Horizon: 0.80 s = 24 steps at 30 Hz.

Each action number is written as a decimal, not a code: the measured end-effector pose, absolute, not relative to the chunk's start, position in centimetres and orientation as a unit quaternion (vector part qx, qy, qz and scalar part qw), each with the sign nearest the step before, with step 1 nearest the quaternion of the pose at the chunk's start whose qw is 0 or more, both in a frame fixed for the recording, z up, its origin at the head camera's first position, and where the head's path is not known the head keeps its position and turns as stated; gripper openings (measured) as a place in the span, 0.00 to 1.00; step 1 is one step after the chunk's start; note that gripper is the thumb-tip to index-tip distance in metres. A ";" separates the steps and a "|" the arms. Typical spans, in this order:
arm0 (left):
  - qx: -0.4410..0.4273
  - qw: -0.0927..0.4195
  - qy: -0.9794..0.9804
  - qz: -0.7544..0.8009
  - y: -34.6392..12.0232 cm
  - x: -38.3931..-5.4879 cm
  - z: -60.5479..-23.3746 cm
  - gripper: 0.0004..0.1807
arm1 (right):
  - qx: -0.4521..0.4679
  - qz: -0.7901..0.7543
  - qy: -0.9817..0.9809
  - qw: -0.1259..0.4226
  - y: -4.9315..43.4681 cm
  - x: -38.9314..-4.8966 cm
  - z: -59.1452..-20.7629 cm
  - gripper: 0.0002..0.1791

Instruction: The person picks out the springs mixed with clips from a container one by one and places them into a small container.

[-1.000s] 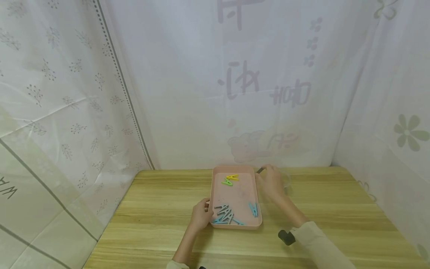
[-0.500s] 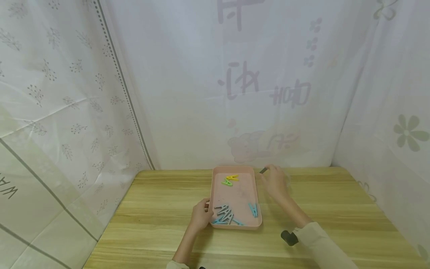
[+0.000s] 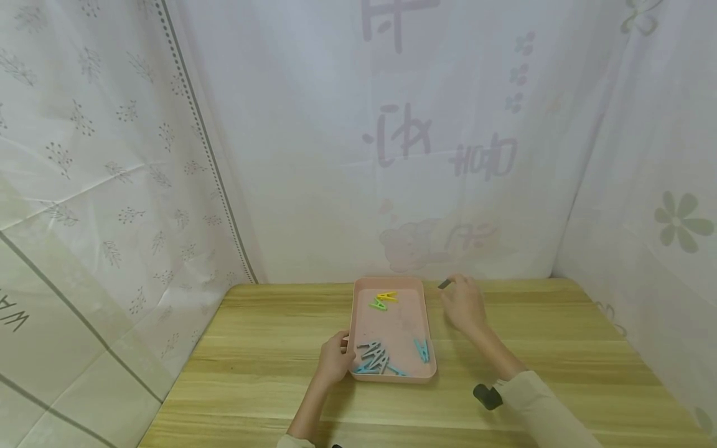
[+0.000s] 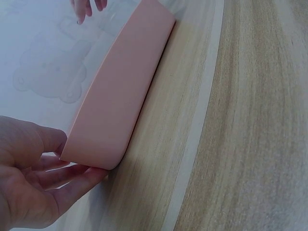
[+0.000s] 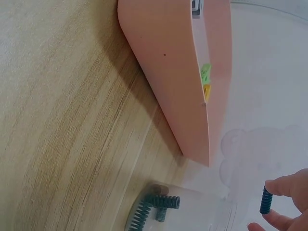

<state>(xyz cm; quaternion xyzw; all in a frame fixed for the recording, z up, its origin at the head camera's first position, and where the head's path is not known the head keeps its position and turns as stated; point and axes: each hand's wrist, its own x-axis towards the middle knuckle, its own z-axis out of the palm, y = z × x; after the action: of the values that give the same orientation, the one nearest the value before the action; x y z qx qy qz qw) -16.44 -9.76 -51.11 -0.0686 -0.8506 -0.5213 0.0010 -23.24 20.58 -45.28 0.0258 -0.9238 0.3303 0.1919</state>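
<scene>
My left hand (image 3: 335,358) grips the left wall of a pink tray (image 3: 394,330) close to its near corner. In the left wrist view the thumb is at the rim and other fingers reach under the tray's wall (image 4: 115,91). To the right of the tray's far end, my right hand (image 3: 465,305) pinches a dark coil spring (image 5: 266,200) between thumb and finger. Below that hand in the right wrist view is a clear jar (image 5: 202,214) with several dark springs (image 5: 163,201) inside. The head view has this jar hidden by the hand.
Inside the tray lie a yellow clothespin (image 3: 388,296) and a green clothespin (image 3: 378,305) at the far end. Grey clothespins (image 3: 374,352) heap at the near left, and blue ones (image 3: 422,350) lie near right. A printed curtain (image 3: 313,186) hangs behind the wooden table (image 3: 263,348).
With the spring between its fingers, my right hand has moved a little rightward, away from the tray's edge. The left hand and the tray stay where they were.
</scene>
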 end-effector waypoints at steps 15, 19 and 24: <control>-0.070 0.005 -0.852 -0.519 -9.8 -16.4 -51.1 0.25 | 0.020 0.334 -0.922 0.193 21.5 -23.0 -45.0 0.24; -0.072 0.000 -0.849 -0.523 -9.8 -16.3 -51.1 0.25 | 0.015 0.334 -0.923 0.189 21.8 -23.0 -45.1 0.25; -0.071 -0.002 -0.850 -0.523 -9.8 -16.3 -51.0 0.25 | 0.004 0.334 -0.925 0.184 22.1 -23.0 -45.2 0.26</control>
<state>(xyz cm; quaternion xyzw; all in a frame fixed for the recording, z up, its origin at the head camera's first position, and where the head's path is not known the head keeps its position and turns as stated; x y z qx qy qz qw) -16.35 -9.82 -51.04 -0.0709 -0.8496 -0.5226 -0.0016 -22.97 22.13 -45.19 0.0042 -0.9246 0.3337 0.1837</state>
